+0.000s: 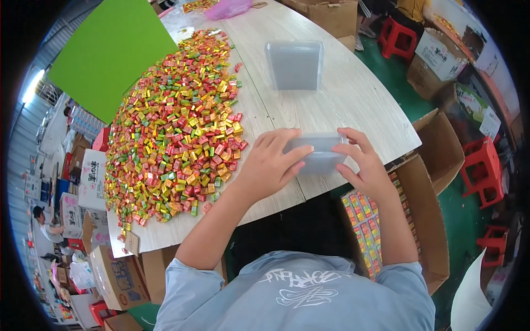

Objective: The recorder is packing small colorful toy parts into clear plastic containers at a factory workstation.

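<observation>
The person stands at the near edge of a pale wood-grain table (353, 99), with both forearms reaching in from below.

Left hand (270, 165): fingers curled over the left end and top of a small clear plastic box (320, 151), fingertips pressed on its upper face. The hand is closed around the box.

Right hand (367, 165): fingers wrapped over the right end of the same box, thumb on the near side. This hand is also closed on it, so the box is gripped from both ends.

Clear plastic box: located just above the table's near edge, slightly right of centre, between the two hands. Whether its underside touches the table cannot be told. Its contents cannot be made out.

Surroundings:
- A large heap of small wrapped sweets (176, 132) in red, yellow, green and orange covers the left half of the table, its near right edge just beside the left hand.
- A stack of clear plastic boxes (294, 65) stands farther back on the table, well apart from the hands.
- A green sheet (110, 52) lies at the far left, beyond the heap.
- An open cardboard carton (425, 220) sits on the floor to the near right, below the right forearm; rows of filled, multicoloured boxes (364, 231) are packed inside.
- Red plastic stools (486, 171) stand on the green floor at the right.
</observation>
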A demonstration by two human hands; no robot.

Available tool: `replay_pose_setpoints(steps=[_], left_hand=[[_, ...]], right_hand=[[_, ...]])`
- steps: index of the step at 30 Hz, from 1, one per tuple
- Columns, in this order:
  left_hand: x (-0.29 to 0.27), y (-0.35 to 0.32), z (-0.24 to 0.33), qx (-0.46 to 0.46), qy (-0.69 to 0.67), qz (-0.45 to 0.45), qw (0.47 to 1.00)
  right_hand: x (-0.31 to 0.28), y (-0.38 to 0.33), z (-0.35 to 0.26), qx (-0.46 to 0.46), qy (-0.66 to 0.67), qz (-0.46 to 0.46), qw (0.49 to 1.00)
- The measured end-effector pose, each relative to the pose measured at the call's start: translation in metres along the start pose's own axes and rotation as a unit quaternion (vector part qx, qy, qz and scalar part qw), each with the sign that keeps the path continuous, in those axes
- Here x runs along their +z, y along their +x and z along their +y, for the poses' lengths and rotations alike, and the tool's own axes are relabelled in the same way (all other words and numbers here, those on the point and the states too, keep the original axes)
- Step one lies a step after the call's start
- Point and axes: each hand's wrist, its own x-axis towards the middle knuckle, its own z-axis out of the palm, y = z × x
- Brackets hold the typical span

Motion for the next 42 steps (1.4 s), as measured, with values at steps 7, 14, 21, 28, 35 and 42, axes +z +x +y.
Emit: replay_pose_setpoints(steps=[7,14,21,28,35,42], left_hand=[[0.004,-0.002,-0.002,0.001,-0.04,0.038,0.998],[0.007,-0.005,-0.004,0.03,-0.05,0.045,0.997],[0.01,-0.035,0.002,-0.183,-0.153,0.087,0.967],[0.013,-0.08,0.023,-0.299,-0.229,-0.067,0.924],[0.022,-0.104,0.041,-0.23,-0.191,-0.007,0.954],[0.023,-0.106,0.067,-0.19,-0.235,-0.059,0.951]], right_hand=[[0.015,-0.006,0.003,0.025,0.024,0.012,0.999],[0.023,-0.013,0.005,0.027,0.029,0.042,0.998],[0.039,-0.019,0.002,0.148,0.198,0.086,0.965],[0.041,-0.028,0.012,0.226,0.166,-0.026,0.96],[0.06,-0.047,0.014,0.234,0.048,0.119,0.964],[0.052,0.029,0.051,0.248,0.123,-0.024,0.961]])
